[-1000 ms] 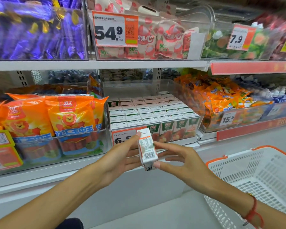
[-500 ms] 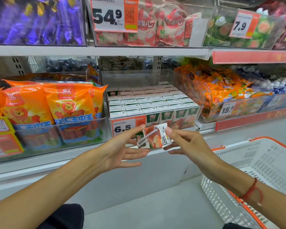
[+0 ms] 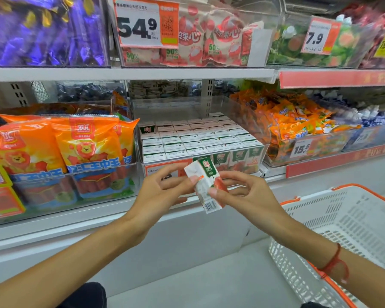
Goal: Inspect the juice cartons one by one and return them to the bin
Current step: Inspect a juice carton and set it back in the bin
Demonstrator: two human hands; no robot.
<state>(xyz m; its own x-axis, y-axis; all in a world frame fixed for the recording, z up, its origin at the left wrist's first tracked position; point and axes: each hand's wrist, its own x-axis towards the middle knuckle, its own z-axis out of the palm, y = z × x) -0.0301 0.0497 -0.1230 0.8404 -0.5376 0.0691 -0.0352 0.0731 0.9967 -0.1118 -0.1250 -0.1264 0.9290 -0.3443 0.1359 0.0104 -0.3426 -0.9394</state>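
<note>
A small white, green and red juice carton (image 3: 203,185) is held tilted in front of the shelf, barcode at its lower end. My left hand (image 3: 162,192) pinches its left side with thumb and fingertips. My right hand (image 3: 247,194) pinches its right side, thumb on the front face. Behind them, a clear bin (image 3: 266,132) on the middle shelf holds several rows of the same cartons (image 3: 196,138) standing upright, with one open slot at the front.
Orange sausage packs (image 3: 60,152) fill the bin to the left, orange snack bags (image 3: 298,123) the bin to the right. A white basket with an orange rim (image 3: 351,236) sits at lower right. Candy bins and price tags line the upper shelf (image 3: 129,74).
The carton has been turned from lying sideways to nearly upright between both hands, its green front and barcode now toward me. Both hands stayed in front of the bin.
</note>
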